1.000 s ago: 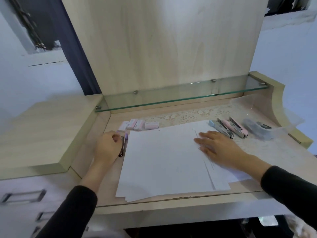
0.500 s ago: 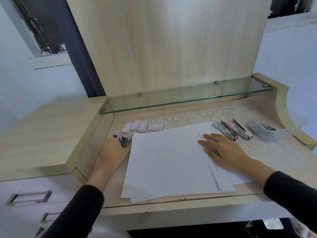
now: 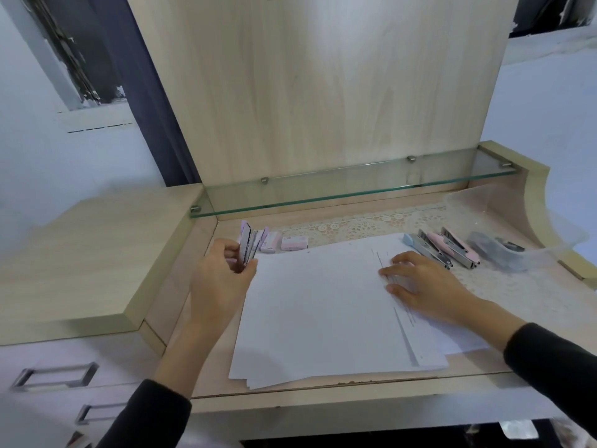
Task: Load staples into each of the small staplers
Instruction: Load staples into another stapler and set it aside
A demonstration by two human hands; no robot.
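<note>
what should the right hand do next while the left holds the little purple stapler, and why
Probably move the right hand off the white paper stack to the small purple stapler, to help open it: the left hand grips it alone above the desk, and the right lies flat, holding nothing.

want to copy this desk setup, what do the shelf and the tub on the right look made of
Shelf: clear glass, glossy; it is see-through with a green-tinted edge. Tub: probably translucent plastic with a frosted finish; its walls are thin, cloudy and see-through.
</note>
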